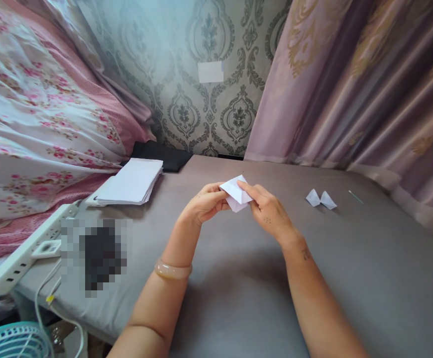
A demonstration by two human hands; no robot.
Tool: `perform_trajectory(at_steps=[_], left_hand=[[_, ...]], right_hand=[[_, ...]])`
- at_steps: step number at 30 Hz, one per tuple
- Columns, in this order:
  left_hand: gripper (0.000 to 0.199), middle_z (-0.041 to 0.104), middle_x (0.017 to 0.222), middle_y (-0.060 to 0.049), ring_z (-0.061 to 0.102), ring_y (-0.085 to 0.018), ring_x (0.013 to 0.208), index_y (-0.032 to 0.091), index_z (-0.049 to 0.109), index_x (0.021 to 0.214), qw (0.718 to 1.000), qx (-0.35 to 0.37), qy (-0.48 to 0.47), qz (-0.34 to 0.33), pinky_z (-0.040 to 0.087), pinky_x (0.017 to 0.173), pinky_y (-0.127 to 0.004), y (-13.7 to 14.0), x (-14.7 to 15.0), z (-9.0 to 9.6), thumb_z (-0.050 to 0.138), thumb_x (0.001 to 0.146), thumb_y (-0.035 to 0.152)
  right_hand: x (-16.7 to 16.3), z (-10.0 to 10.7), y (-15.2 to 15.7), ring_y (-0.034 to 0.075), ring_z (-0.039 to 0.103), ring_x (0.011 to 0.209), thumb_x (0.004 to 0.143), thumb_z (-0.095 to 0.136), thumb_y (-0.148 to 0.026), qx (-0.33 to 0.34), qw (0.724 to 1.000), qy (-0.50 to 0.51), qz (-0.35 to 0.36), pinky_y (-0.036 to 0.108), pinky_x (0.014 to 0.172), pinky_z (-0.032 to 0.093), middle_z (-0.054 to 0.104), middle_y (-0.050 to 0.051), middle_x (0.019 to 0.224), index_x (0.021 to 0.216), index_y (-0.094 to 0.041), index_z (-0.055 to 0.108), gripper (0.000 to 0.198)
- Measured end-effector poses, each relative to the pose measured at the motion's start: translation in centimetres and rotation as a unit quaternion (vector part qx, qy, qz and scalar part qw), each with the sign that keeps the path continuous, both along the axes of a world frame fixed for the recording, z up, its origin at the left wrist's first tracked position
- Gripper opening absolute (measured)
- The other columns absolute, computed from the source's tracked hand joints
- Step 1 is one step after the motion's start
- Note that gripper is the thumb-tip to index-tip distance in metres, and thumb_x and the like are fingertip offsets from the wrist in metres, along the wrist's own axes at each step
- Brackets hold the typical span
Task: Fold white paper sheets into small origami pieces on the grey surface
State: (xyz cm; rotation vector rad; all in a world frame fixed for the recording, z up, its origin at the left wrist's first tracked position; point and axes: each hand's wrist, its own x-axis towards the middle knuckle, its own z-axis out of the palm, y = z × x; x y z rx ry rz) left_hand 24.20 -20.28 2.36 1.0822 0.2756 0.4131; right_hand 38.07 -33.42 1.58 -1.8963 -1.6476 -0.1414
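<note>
A small piece of folded white paper (pixel 238 191) is held up over the grey-covered table, with flaps forming a diamond shape on top and a point below. My left hand (pixel 211 201) grips its left side, thumb near the edge and fingers partly behind it. On the right side my right hand (pixel 267 206) pinches the paper, one finger lying on its upper face. The fingers behind the paper are hidden. Off to the right, a white folded-paper shape with two pointed wings (pixel 321 200) rests on the cover.
A stack of white paper (pixel 132 181) lies at the left, by a black flat item (pixel 175 159). A white power strip (pixel 26 251) with cables runs along the left edge, near a blurred dark object (pixel 102 256). A thin stick (pixel 356 197) lies far right. Curtains (pixel 313 99) hang behind.
</note>
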Motion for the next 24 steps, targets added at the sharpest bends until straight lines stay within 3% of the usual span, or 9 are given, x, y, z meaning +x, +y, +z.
perform_trajectory(at_steps=[4,6,9,11,15,17,20,22,24], left_hand=[[0.029,0.068,0.081,-0.007,0.064,-0.017,0.076,0.010,0.069,0.093,0.998,-0.019,-0.008,-0.055,0.050,0.083,-0.037,0.6,-0.8,0.1,0.072,0.064,0.011],[0.028,0.069,0.084,-0.009,0.065,-0.020,0.081,0.011,0.069,0.094,0.996,-0.034,-0.004,-0.078,0.050,0.084,-0.038,0.9,-1.1,0.2,0.073,0.067,0.018],[0.032,0.070,0.089,-0.013,0.067,-0.022,0.084,0.010,0.068,0.092,0.997,-0.046,0.027,-0.060,0.051,0.083,-0.038,1.1,-1.0,0.1,0.069,0.078,0.039],[0.033,0.070,0.087,-0.013,0.067,-0.020,0.080,0.009,0.067,0.089,0.998,-0.036,0.042,-0.028,0.052,0.082,-0.037,1.1,-0.7,-0.2,0.069,0.079,0.041],[0.028,0.069,0.078,-0.010,0.066,-0.017,0.071,0.007,0.066,0.088,0.998,-0.004,0.061,0.005,0.054,0.077,-0.036,0.3,-0.2,-1.4,0.074,0.076,0.031],[0.029,0.068,0.077,-0.009,0.065,-0.016,0.069,0.006,0.067,0.089,0.997,0.008,0.077,0.024,0.054,0.075,-0.035,-0.3,-0.3,-2.1,0.073,0.077,0.031],[0.026,0.068,0.079,-0.009,0.065,-0.015,0.071,0.007,0.067,0.088,0.993,0.018,0.109,0.036,0.054,0.077,-0.035,-1.4,-0.6,-3.5,0.071,0.079,0.030],[0.023,0.068,0.080,-0.009,0.065,-0.015,0.072,0.007,0.067,0.089,0.992,0.011,0.128,0.021,0.055,0.076,-0.035,-2.3,-0.7,-4.7,0.068,0.082,0.028],[0.019,0.068,0.081,-0.010,0.065,-0.015,0.073,0.007,0.067,0.090,0.990,-0.004,0.140,0.006,0.055,0.076,-0.035,-3.2,-0.6,-5.8,0.064,0.085,0.025]], right_hand=[[-0.1,0.2,-0.2,0.019,0.061,0.085,0.091,0.039,-0.012,-0.023,0.999,-0.021,-0.016,0.030,0.075,0.049,0.062,0.005,0.100,0.141,-0.033,0.045,0.054],[-0.2,0.3,-0.3,0.018,0.061,0.086,0.090,0.038,-0.011,-0.028,0.999,-0.027,-0.025,0.029,0.074,0.049,0.062,0.005,0.100,0.141,-0.034,0.045,0.056],[-0.6,0.2,-0.3,0.018,0.062,0.085,0.090,0.036,-0.010,-0.037,0.998,-0.034,-0.029,0.028,0.071,0.049,0.062,0.005,0.102,0.141,-0.034,0.045,0.057],[-0.6,0.0,-0.5,0.019,0.062,0.086,0.090,0.036,-0.010,-0.038,0.999,-0.022,-0.022,0.029,0.073,0.049,0.062,0.006,0.103,0.140,-0.033,0.046,0.057],[0.0,-0.5,-1.4,0.018,0.064,0.090,0.078,0.044,-0.005,-0.027,0.990,0.140,0.015,0.030,0.076,0.052,0.065,0.007,0.112,0.144,-0.028,0.041,0.070],[0.6,-0.7,-2.3,0.018,0.066,0.091,0.073,0.048,-0.005,-0.046,0.953,0.298,0.037,0.030,0.075,0.054,0.067,0.009,0.116,0.142,-0.023,0.042,0.071],[1.1,-1.5,-3.7,0.019,0.068,0.089,0.080,0.054,-0.016,-0.058,0.863,0.502,-0.019,0.032,0.073,0.057,0.069,0.014,0.110,0.122,-0.014,0.060,0.042],[1.0,-2.5,-4.3,0.018,0.068,0.081,0.085,0.058,-0.031,-0.083,0.815,0.571,-0.051,0.030,0.068,0.058,0.071,0.015,0.101,0.103,-0.011,0.068,0.029],[0.5,-3.8,-4.5,0.015,0.067,0.072,0.085,0.061,-0.038,-0.116,0.794,0.594,-0.056,0.025,0.062,0.057,0.073,0.013,0.091,0.091,-0.012,0.072,0.030]])
